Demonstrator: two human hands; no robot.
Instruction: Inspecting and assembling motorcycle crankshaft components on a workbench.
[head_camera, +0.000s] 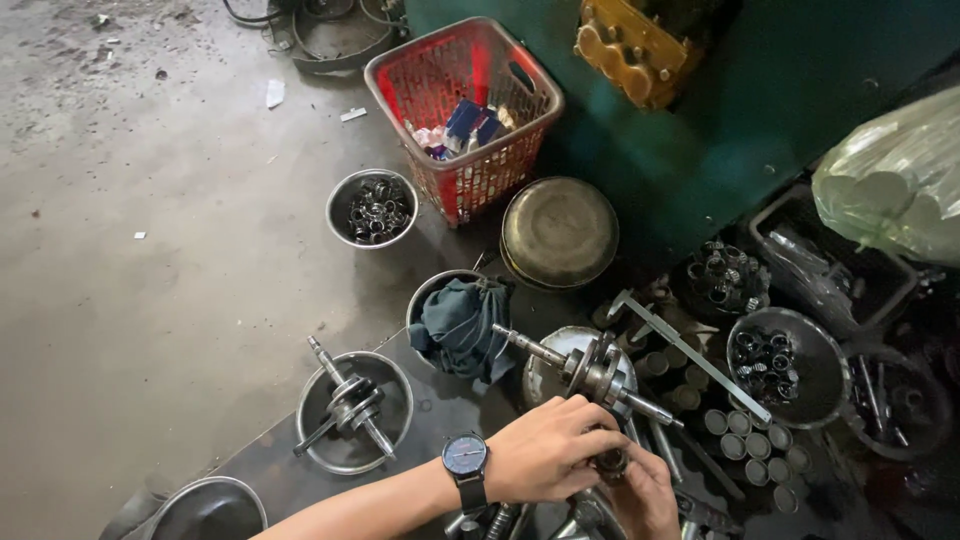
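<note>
Both hands, the left hand (545, 455) and right hand (645, 492), pinch 1 crankshaft (592, 372) near the bench's (270, 462) front edge, beside a rag-filled bowl (425, 295).

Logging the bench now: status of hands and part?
Left hand, right hand both gripping crankshaft at its lower end. Grey rag in bowl beside, not touching.

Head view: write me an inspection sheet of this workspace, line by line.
Surface: dark, oily metal bench above a stained concrete floor.
Job's things: crankshaft lying across a bowl; small dark round part gripped by left hand and right hand.
Clutter: second crankshaft in a bowl, rag in a bowl, bowls of bearings, red basket, caliper, metal sleeves.
Grippers: both hands closed on the part; wristwatch on left.
Cables: dark hose loops at top.
Surroundings: green machine body, plastic bag.
</note>
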